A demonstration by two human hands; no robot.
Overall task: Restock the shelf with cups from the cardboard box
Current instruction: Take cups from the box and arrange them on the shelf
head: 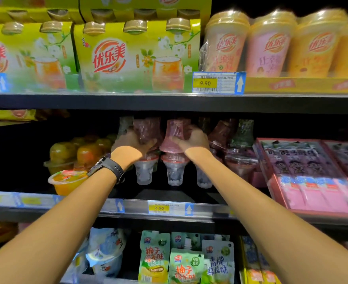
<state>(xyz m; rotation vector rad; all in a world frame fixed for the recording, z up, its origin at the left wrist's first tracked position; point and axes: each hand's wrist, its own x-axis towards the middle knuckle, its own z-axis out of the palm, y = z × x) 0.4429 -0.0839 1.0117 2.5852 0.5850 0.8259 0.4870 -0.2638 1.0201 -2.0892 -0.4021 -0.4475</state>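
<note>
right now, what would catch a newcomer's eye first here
On the dim middle shelf, the left hand grips a dark red wrapped plastic cup and the right hand a pink cup, both upside down atop clear cups. Above left, bright yellow-green drink cartons stand on the top shelf.

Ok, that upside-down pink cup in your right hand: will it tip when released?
Probably tippy: the pink cup in the right hand stands wide end down on a clear cup with a narrow foot. Its glossy wrap looks slippery, and the thin plastic may flex under a squeeze.
</note>
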